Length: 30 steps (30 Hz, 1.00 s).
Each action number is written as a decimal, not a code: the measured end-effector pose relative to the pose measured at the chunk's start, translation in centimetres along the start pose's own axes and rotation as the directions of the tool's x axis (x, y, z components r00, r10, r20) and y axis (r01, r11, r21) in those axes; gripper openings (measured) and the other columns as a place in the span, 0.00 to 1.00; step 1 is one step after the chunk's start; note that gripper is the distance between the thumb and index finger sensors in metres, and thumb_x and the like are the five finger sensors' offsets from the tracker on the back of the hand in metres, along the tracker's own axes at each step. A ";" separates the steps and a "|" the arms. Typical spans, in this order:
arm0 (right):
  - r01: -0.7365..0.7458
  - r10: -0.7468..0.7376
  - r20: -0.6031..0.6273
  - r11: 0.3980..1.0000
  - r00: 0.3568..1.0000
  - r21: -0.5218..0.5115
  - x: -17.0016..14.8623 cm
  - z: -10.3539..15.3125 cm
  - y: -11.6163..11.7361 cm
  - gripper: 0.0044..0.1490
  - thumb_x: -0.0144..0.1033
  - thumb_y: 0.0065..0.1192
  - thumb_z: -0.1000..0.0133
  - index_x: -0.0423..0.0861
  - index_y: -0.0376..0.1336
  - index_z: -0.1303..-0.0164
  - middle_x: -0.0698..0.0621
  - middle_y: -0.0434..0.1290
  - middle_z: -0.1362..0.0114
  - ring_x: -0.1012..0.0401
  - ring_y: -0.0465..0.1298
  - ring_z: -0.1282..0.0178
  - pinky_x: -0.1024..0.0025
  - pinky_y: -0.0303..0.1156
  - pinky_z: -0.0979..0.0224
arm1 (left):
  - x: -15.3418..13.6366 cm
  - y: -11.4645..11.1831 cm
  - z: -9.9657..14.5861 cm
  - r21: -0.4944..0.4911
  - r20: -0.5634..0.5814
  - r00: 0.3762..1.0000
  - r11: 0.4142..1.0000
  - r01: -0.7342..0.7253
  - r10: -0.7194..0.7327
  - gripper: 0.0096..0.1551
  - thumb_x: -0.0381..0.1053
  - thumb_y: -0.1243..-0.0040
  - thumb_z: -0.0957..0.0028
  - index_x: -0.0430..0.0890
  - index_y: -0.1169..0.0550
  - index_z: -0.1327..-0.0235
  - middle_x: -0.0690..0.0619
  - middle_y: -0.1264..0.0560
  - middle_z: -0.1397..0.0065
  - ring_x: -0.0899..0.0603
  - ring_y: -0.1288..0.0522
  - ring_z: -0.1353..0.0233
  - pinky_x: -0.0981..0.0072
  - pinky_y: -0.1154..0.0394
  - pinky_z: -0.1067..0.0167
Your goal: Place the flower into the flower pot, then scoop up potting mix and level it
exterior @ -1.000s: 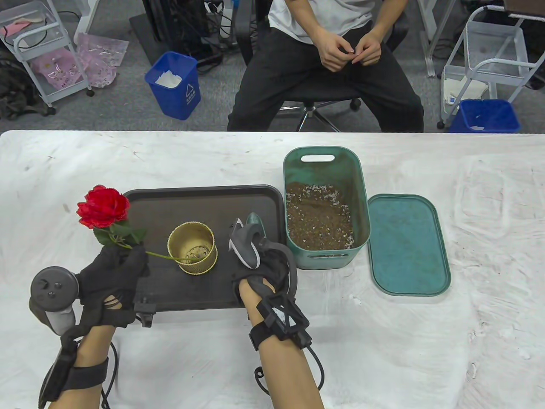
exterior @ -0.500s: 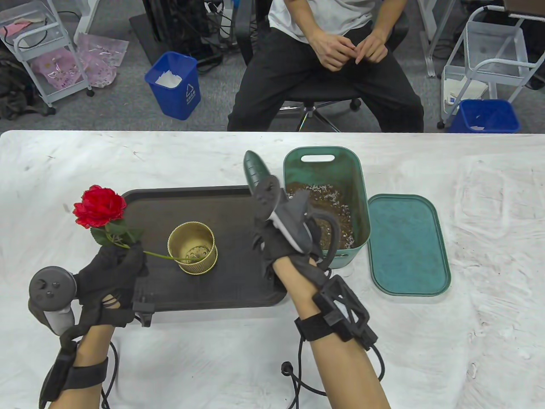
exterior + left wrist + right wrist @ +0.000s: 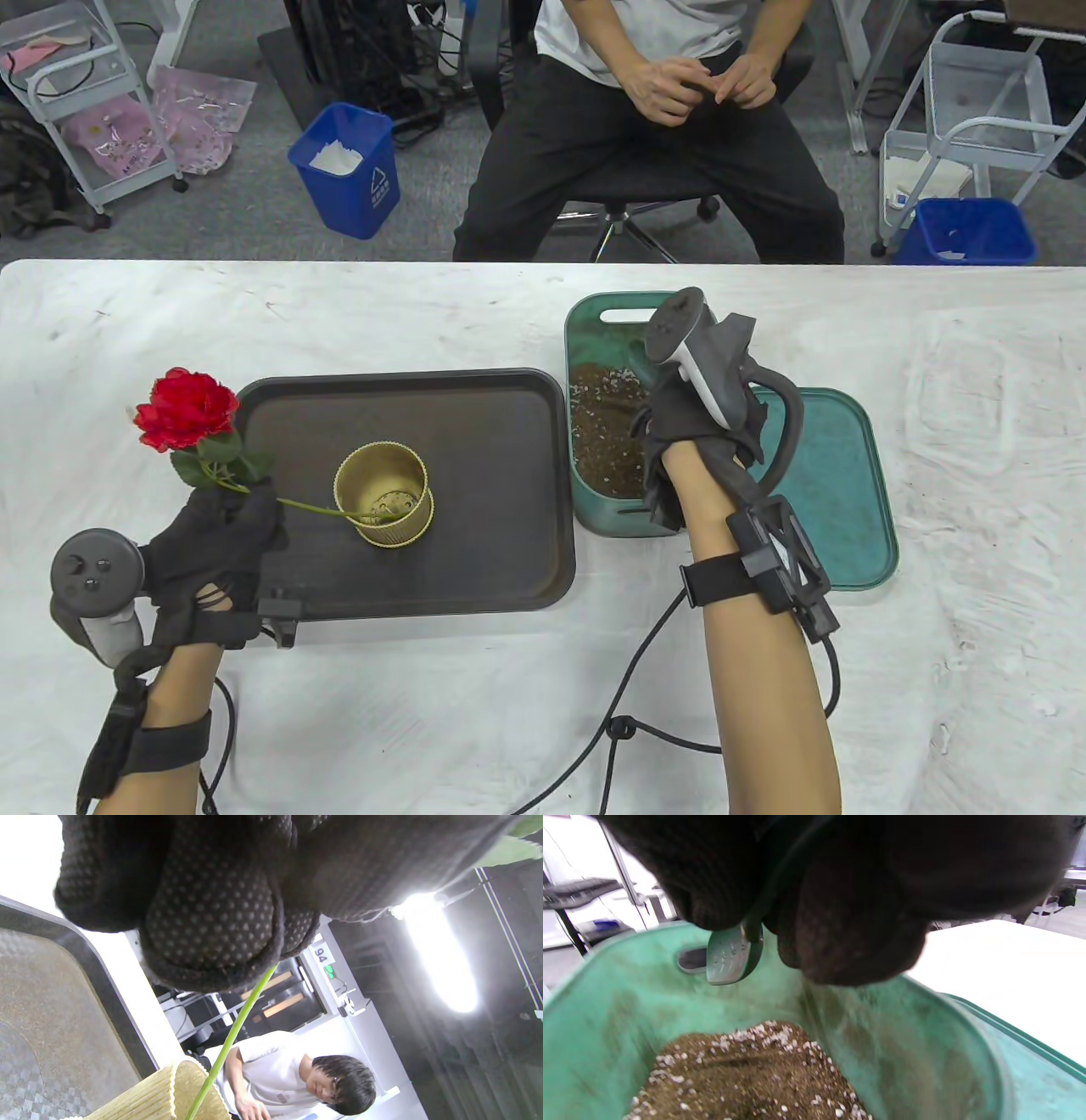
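Table view: my left hand [image 3: 222, 543], gloved in black, pinches the green stem of a red flower [image 3: 185, 409] at the left edge of a dark tray [image 3: 501, 475]. The stem slants down to the right, and its lower end sits inside a gold pot [image 3: 383, 494] standing upright on the tray; the bloom hangs out past the tray's left rim, over the white worktop [image 3: 339, 314]. In the left wrist view my curled fingers [image 3: 212, 921] close around the stem, which runs down into the ribbed gold pot.

My right hand [image 3: 691, 416] is over a green bin [image 3: 594, 323] just right of the tray. The bin holds brown potting mix [image 3: 604, 433] flecked with white. In the right wrist view my fingers [image 3: 848, 921] are curled around a green trowel [image 3: 731, 957], whose end pokes out below them, above the mix and not touching it. The bin's wall carries a handle slot behind the trowel.

A green lid [image 3: 836, 484] lies flat on the worktop, touching the bin's right side, partly under my right forearm.

Beyond the worktop a person [image 3: 653, 127] sits on a chair, hands together in the lap. A blue wastebasket [image 3: 348, 170] stands on the floor to the left of the chair.
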State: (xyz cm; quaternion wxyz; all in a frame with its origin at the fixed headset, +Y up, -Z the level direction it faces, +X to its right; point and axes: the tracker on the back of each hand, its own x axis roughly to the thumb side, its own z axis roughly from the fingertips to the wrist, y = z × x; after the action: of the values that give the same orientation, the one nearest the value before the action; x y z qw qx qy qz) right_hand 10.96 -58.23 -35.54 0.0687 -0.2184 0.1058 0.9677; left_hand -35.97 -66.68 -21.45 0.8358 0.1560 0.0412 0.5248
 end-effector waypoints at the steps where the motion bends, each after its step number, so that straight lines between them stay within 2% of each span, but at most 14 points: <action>1: -0.017 0.017 -0.011 1.000 1.000 0.012 0.2 -0.5 0.4 0.32 0.42 0.70 0.54 0.38 0.69 0.43 0.39 0.83 0.51 0.51 0.86 0.72 0.61 0.84 0.72 | 0.0 0.0 0.0 0.001 -0.002 1.000 1.000 -0.001 0.001 0.24 0.59 0.30 0.57 0.49 0.17 0.52 0.56 0.13 0.55 0.50 0.08 0.69 0.61 0.12 0.62; 7: -0.138 0.149 -0.045 0.972 0.988 0.189 1.1 -3.1 2.9 0.33 0.42 0.69 0.53 0.36 0.69 0.44 0.38 0.83 0.52 0.52 0.87 0.73 0.63 0.84 0.74 | -0.3 -0.1 -0.1 -0.010 -0.019 1.000 1.000 0.011 -0.011 0.24 0.59 0.30 0.57 0.49 0.17 0.52 0.56 0.13 0.55 0.50 0.08 0.69 0.61 0.12 0.63; 9: -0.183 0.199 -0.050 0.959 0.979 0.218 1.3 -3.5 3.5 0.33 0.43 0.69 0.53 0.35 0.70 0.44 0.38 0.83 0.53 0.52 0.87 0.74 0.64 0.84 0.75 | -0.4 -0.4 -0.1 -0.021 -0.020 1.000 1.000 0.023 -0.023 0.24 0.59 0.29 0.57 0.49 0.17 0.52 0.56 0.13 0.55 0.50 0.08 0.69 0.61 0.12 0.63; 12: -0.175 0.190 -0.039 0.953 0.981 0.247 1.5 -4.0 4.1 0.33 0.42 0.68 0.53 0.35 0.70 0.44 0.38 0.83 0.54 0.53 0.86 0.75 0.65 0.83 0.76 | -0.2 -0.5 -0.1 -0.026 -0.013 1.000 0.999 0.026 -0.026 0.24 0.59 0.29 0.57 0.49 0.17 0.52 0.56 0.13 0.55 0.50 0.08 0.70 0.61 0.12 0.63; 16: -0.067 0.078 -0.017 0.934 0.997 0.350 1.6 -4.6 4.8 0.33 0.43 0.66 0.53 0.34 0.69 0.44 0.39 0.83 0.55 0.54 0.86 0.77 0.66 0.83 0.78 | -0.1 -0.5 -0.1 -0.022 -0.014 0.999 0.999 0.030 -0.030 0.24 0.59 0.29 0.57 0.49 0.17 0.52 0.56 0.13 0.55 0.50 0.08 0.70 0.61 0.12 0.63; 21: 0.036 -0.031 -0.021 0.910 0.999 0.414 1.0 -5.1 5.5 0.33 0.43 0.64 0.52 0.34 0.68 0.44 0.39 0.83 0.54 0.55 0.86 0.76 0.67 0.83 0.77 | -0.2 -0.5 -0.1 -0.019 -0.018 0.999 0.999 0.030 -0.030 0.24 0.59 0.29 0.57 0.49 0.16 0.52 0.56 0.13 0.56 0.50 0.08 0.70 0.61 0.12 0.63; 24: 0.146 -0.158 -0.015 0.867 0.987 0.476 0.8 -5.5 6.1 0.33 0.43 0.63 0.52 0.35 0.67 0.43 0.40 0.82 0.53 0.54 0.86 0.74 0.66 0.84 0.75 | -0.2 -0.5 0.0 -0.018 -0.012 0.999 0.999 0.037 -0.038 0.24 0.59 0.29 0.57 0.49 0.16 0.52 0.56 0.13 0.56 0.50 0.08 0.70 0.60 0.12 0.63; 30: 0.216 -0.237 -0.023 0.833 0.971 0.509 0.6 -5.8 6.4 0.33 0.43 0.62 0.52 0.35 0.67 0.42 0.40 0.82 0.51 0.54 0.86 0.72 0.66 0.84 0.73 | -0.2 -0.5 -0.1 -0.019 -0.006 0.999 0.999 0.046 -0.047 0.24 0.59 0.29 0.57 0.48 0.16 0.52 0.56 0.12 0.56 0.50 0.08 0.70 0.61 0.12 0.63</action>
State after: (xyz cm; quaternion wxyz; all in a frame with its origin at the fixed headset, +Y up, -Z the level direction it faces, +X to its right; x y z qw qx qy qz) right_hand 11.65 -65.72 -39.76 0.2399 -0.1837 0.3291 0.8946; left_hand -35.69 -67.01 -21.72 0.8491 0.1452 0.0426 0.5061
